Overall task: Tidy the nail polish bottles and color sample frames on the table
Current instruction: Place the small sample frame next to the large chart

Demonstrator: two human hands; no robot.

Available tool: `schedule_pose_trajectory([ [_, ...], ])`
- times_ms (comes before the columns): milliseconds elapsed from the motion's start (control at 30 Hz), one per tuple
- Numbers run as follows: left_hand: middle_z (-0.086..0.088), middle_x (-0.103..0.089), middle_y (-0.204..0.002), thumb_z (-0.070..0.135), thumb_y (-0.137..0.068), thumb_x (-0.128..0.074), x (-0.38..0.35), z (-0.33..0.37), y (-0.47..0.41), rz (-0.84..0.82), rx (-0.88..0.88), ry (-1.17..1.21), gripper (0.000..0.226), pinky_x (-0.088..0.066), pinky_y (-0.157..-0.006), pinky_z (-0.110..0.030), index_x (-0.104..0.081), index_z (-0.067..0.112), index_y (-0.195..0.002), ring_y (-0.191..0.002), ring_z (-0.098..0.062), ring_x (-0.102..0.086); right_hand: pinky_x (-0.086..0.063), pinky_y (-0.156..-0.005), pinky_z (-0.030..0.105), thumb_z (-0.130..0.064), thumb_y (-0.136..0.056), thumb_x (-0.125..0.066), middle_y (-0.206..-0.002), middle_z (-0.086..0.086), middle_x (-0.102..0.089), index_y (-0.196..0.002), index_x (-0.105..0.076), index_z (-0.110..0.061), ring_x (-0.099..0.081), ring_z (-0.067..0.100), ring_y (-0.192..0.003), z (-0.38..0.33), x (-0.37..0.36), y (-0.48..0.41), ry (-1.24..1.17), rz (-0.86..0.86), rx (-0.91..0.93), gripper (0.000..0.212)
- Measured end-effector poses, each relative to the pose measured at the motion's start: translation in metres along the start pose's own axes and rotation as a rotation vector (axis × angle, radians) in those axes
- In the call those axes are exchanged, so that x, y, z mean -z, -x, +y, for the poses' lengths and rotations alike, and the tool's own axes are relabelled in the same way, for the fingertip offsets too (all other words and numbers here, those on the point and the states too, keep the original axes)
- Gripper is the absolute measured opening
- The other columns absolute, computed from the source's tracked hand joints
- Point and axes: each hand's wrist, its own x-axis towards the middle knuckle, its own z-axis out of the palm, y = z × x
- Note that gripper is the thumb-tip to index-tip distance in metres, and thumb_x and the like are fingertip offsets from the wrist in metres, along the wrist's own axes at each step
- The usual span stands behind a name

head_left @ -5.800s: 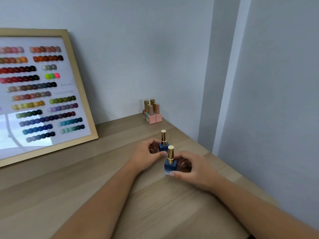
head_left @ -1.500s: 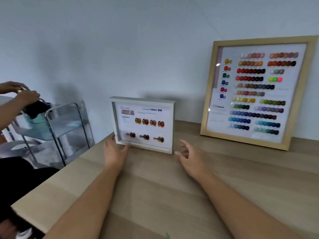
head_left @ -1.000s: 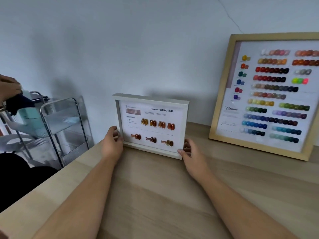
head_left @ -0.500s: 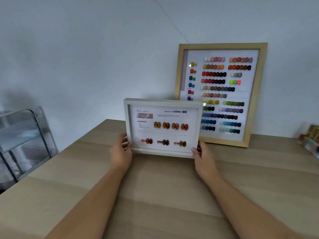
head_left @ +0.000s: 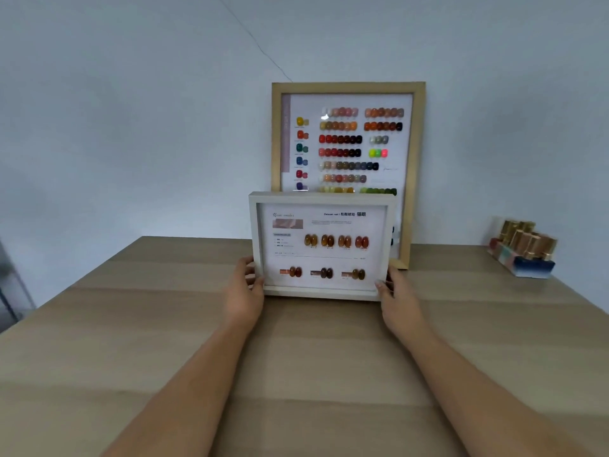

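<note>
Both the left hand (head_left: 245, 289) and right hand (head_left: 393, 296) pinch the lower corners of the small white frame (head_left: 321, 245), upright before the big wooden frame (head_left: 417, 166); it looks light, stiff, glass-fronted, best gripped by its edges.

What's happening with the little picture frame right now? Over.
Left hand and right hand grip the small white frame by its lower sides. Frame upright, in front of the big wooden frame. Bottles off right, clear.
</note>
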Motion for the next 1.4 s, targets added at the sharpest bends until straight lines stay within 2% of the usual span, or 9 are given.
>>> schedule_pose_trajectory([
  [267, 0.001, -0.056, -0.108, 0.005, -0.089, -0.051, 0.000, 0.002, 0.003, -0.001, 0.027, -0.025, 0.036, -0.044, -0.079, -0.031, -0.046, 0.016, -0.124, -0.094, -0.018, -0.056, -0.037, -0.092, 0.027, -0.014, -0.095, -0.044, -0.126, 0.007, -0.056, -0.133, -0.043, -0.017, -0.049, 0.014, -0.108, -0.001, 0.001, 0.000, 0.026, -0.013, -0.019, 0.038],
  [533, 0.003, -0.056, -0.106, 0.004, -0.089, -0.052, -0.001, -0.001, 0.000, 0.009, 0.015, -0.038, 0.033, -0.045, -0.075, -0.029, -0.047, 0.015, -0.120, -0.091, -0.017, -0.057, -0.041, -0.099, 0.035, -0.014, -0.094, -0.045, -0.126, 0.008, -0.056, -0.131, -0.045, -0.015, -0.051, 0.021, -0.114, -0.003, -0.001, -0.001, 0.038, -0.031, -0.031, 0.037],
  [733, 0.004, -0.056, -0.106, 0.003, -0.090, -0.047, 0.004, -0.004, -0.002, 0.065, 0.009, -0.051, 0.033, -0.045, -0.081, -0.031, -0.047, 0.016, -0.119, -0.093, -0.016, -0.055, -0.042, -0.098, 0.035, -0.016, -0.094, -0.046, -0.125, 0.008, -0.057, -0.130, -0.045, -0.015, -0.051, 0.021, -0.113, -0.007, -0.007, 0.000, 0.081, -0.061, -0.021, 0.036],
  [800, 0.002, -0.057, -0.108, 0.003, -0.090, -0.046, 0.009, -0.006, -0.004, 0.094, 0.029, -0.069, 0.034, -0.047, -0.086, -0.036, -0.046, 0.017, -0.121, -0.095, -0.018, -0.054, -0.040, -0.093, 0.030, -0.017, -0.094, -0.047, -0.124, 0.008, -0.057, -0.130, -0.045, -0.015, -0.050, 0.018, -0.110, -0.011, -0.014, 0.001, 0.099, -0.070, -0.003, 0.036],
  [900, -0.004, -0.059, -0.113, 0.004, -0.091, -0.044, 0.026, -0.016, -0.011, 0.154, 0.066, -0.092, 0.035, -0.047, -0.090, -0.041, -0.045, 0.016, -0.124, -0.099, -0.021, -0.055, -0.038, -0.090, 0.027, -0.018, -0.094, -0.047, -0.124, 0.007, -0.056, -0.130, -0.045, -0.017, -0.049, 0.017, -0.110, -0.023, -0.036, 0.001, 0.101, -0.094, 0.007, 0.037],
  [1000, -0.006, -0.059, -0.116, 0.003, -0.091, -0.042, 0.050, -0.029, -0.019, 0.237, 0.089, -0.111, 0.037, -0.045, -0.090, -0.039, -0.044, 0.015, -0.126, -0.105, -0.026, -0.055, -0.039, -0.093, 0.029, -0.020, -0.094, -0.047, -0.125, 0.005, -0.056, -0.129, -0.044, -0.019, -0.050, 0.016, -0.112, -0.038, -0.066, 0.002, 0.090, -0.120, 0.030, 0.036],
  [1133, -0.007, -0.059, -0.114, 0.003, -0.090, -0.041, 0.086, -0.049, -0.032, 0.315, 0.106, -0.142, 0.037, -0.040, -0.084, -0.033, -0.044, 0.016, -0.125, -0.103, -0.025, -0.055, -0.040, -0.096, 0.034, -0.021, -0.094, -0.047, -0.125, 0.003, -0.056, -0.128, -0.045, -0.020, -0.050, 0.018, -0.115, -0.059, -0.108, 0.001, 0.071, -0.165, 0.055, 0.034],
  [1300, -0.007, -0.061, -0.110, 0.007, -0.091, -0.041, 0.128, -0.075, -0.056, 0.359, 0.141, -0.135, 0.035, -0.042, -0.082, -0.034, -0.047, 0.019, -0.123, -0.098, -0.024, -0.055, -0.038, -0.089, 0.027, -0.021, -0.094, -0.046, -0.123, 0.004, -0.056, -0.126, -0.046, -0.019, -0.050, 0.015, -0.108, -0.080, -0.162, -0.010, 0.034, -0.217, 0.086, 0.032],
  [1400, -0.003, -0.059, -0.110, 0.008, -0.091, -0.043, 0.147, -0.090, -0.077, 0.369, 0.126, -0.120, 0.036, -0.043, -0.083, -0.033, -0.048, 0.021, -0.124, -0.096, -0.019, -0.055, -0.038, -0.089, 0.027, -0.020, -0.094, -0.046, -0.123, 0.005, -0.056, -0.127, -0.046, -0.018, -0.051, 0.018, -0.110, -0.090, -0.192, -0.022, 0.030, -0.230, 0.093, 0.033],
])
